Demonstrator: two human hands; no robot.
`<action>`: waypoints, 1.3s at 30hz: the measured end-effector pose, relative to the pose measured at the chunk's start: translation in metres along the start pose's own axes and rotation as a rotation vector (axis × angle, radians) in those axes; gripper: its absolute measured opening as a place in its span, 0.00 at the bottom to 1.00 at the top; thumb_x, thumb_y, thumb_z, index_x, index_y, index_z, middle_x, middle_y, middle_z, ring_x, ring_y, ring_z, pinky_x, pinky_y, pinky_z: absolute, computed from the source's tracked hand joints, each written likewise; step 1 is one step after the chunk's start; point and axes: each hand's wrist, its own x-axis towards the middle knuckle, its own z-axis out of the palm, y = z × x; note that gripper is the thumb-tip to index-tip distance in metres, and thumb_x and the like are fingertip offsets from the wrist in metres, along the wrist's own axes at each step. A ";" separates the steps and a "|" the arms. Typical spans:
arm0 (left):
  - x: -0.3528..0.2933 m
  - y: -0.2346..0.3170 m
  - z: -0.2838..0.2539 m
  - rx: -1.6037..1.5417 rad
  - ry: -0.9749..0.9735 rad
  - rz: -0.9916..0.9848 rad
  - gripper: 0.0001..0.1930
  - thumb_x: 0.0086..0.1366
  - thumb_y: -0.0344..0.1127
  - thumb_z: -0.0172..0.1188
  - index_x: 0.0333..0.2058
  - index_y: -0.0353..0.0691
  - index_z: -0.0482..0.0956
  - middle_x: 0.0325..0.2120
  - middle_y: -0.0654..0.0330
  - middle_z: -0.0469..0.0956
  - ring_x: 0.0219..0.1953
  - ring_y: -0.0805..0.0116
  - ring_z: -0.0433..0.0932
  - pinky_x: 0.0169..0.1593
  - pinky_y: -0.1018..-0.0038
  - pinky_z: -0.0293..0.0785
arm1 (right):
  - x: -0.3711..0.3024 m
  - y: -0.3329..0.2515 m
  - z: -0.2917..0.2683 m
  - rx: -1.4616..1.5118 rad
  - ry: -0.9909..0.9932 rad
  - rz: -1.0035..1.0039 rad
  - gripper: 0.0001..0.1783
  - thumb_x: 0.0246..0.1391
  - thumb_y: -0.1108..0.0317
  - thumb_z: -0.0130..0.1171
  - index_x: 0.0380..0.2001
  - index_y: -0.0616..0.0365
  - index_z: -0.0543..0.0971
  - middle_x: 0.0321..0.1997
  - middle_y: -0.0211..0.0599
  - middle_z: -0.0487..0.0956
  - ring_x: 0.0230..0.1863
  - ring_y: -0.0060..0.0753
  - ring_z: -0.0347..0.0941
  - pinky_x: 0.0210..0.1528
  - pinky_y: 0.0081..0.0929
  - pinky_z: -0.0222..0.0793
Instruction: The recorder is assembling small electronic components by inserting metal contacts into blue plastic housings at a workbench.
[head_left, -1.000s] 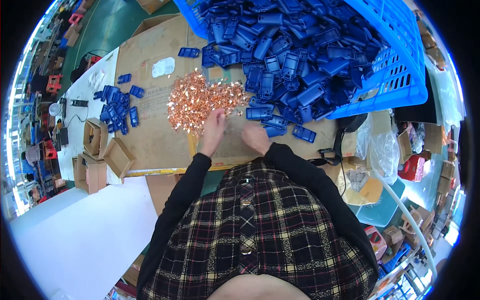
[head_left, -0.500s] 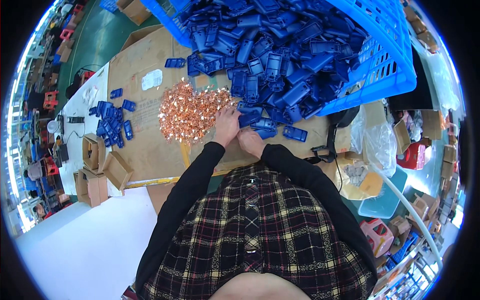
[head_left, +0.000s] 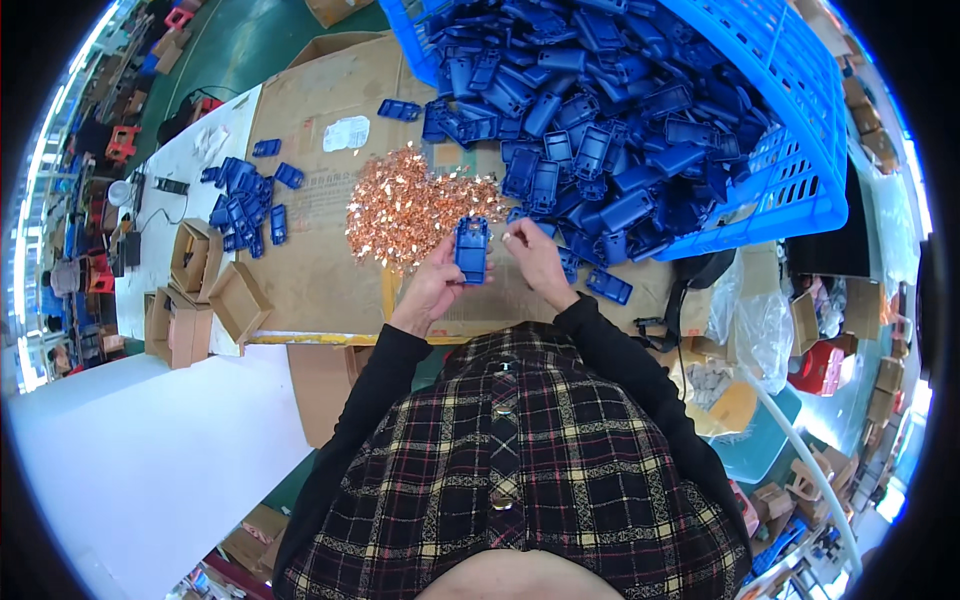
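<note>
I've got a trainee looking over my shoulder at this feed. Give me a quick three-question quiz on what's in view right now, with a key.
1. True or false: the left hand is holding a blue casing.
2. Where does the heap of copper-coloured pieces lie?
A) inside the crate
B) on the cardboard
C) on the floor
3. Fill in the blank: from the person's side, the small cluster of blue casings lies to the ____ of the copper-coloured heap.

Key: 1. True; 2. B; 3. left
</note>
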 end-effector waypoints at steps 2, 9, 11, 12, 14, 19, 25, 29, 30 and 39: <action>-0.008 0.009 0.018 -0.025 -0.003 0.016 0.31 0.48 0.17 0.42 0.55 0.35 0.54 0.42 0.52 0.69 0.43 0.57 0.73 0.45 0.60 0.74 | -0.002 -0.032 -0.006 0.008 0.008 -0.088 0.07 0.49 0.70 0.51 0.28 0.63 0.69 0.27 0.43 0.69 0.29 0.43 0.66 0.32 0.30 0.62; -0.006 0.008 0.036 0.363 0.138 0.202 0.20 0.58 0.24 0.42 0.51 0.34 0.56 0.40 0.51 0.69 0.37 0.63 0.76 0.38 0.68 0.78 | -0.004 -0.072 -0.005 -0.397 0.077 -0.619 0.06 0.43 0.75 0.55 0.28 0.59 0.73 0.36 0.40 0.68 0.42 0.43 0.65 0.42 0.32 0.64; -0.007 0.009 0.042 0.442 0.126 0.200 0.21 0.59 0.24 0.42 0.52 0.34 0.55 0.41 0.53 0.69 0.37 0.66 0.75 0.38 0.70 0.77 | -0.006 -0.074 -0.006 -0.426 0.091 -0.626 0.06 0.42 0.75 0.55 0.28 0.59 0.73 0.36 0.41 0.68 0.42 0.43 0.65 0.43 0.32 0.64; -0.008 0.010 0.045 0.521 0.117 0.193 0.21 0.59 0.24 0.42 0.53 0.34 0.55 0.41 0.54 0.68 0.38 0.68 0.74 0.38 0.73 0.77 | -0.006 -0.075 -0.007 -0.452 0.102 -0.629 0.06 0.42 0.75 0.55 0.28 0.59 0.73 0.36 0.41 0.68 0.42 0.44 0.65 0.44 0.32 0.64; -0.008 0.008 0.049 0.564 0.126 0.207 0.21 0.59 0.24 0.41 0.53 0.34 0.56 0.40 0.55 0.69 0.37 0.69 0.74 0.38 0.73 0.77 | -0.006 -0.073 -0.009 -0.441 0.101 -0.634 0.07 0.41 0.76 0.56 0.28 0.60 0.72 0.36 0.42 0.68 0.42 0.44 0.65 0.43 0.33 0.64; -0.005 -0.001 0.047 0.662 0.113 0.298 0.18 0.60 0.26 0.42 0.51 0.34 0.58 0.33 0.54 0.73 0.28 0.68 0.77 0.30 0.75 0.76 | -0.005 -0.068 -0.012 -0.261 0.158 -0.567 0.11 0.40 0.75 0.56 0.31 0.61 0.69 0.34 0.41 0.67 0.38 0.40 0.65 0.38 0.30 0.63; -0.011 0.008 0.057 0.578 0.161 0.232 0.16 0.63 0.33 0.42 0.49 0.33 0.62 0.29 0.56 0.74 0.25 0.72 0.76 0.26 0.78 0.74 | -0.010 -0.078 -0.025 0.040 -0.123 -0.044 0.13 0.45 0.69 0.57 0.34 0.61 0.68 0.28 0.33 0.68 0.28 0.24 0.62 0.31 0.23 0.61; -0.014 0.007 0.061 0.721 0.220 0.236 0.15 0.64 0.33 0.41 0.47 0.34 0.64 0.25 0.58 0.74 0.20 0.74 0.75 0.22 0.80 0.72 | -0.011 -0.076 -0.026 0.003 -0.178 -0.163 0.12 0.45 0.69 0.57 0.33 0.60 0.69 0.22 0.25 0.66 0.22 0.15 0.57 0.24 0.17 0.57; -0.015 0.007 0.063 0.745 0.237 0.252 0.15 0.64 0.33 0.41 0.47 0.34 0.65 0.23 0.59 0.74 0.19 0.74 0.75 0.21 0.80 0.72 | -0.012 -0.077 -0.027 -0.006 -0.182 -0.191 0.11 0.45 0.68 0.56 0.33 0.60 0.70 0.21 0.24 0.65 0.22 0.15 0.57 0.24 0.16 0.56; -0.016 0.006 0.067 0.625 0.224 0.235 0.14 0.64 0.35 0.42 0.47 0.36 0.65 0.23 0.61 0.73 0.19 0.76 0.75 0.20 0.81 0.71 | -0.014 -0.078 -0.032 0.101 -0.292 -0.091 0.12 0.47 0.67 0.54 0.34 0.60 0.67 0.24 0.31 0.70 0.26 0.18 0.62 0.28 0.21 0.59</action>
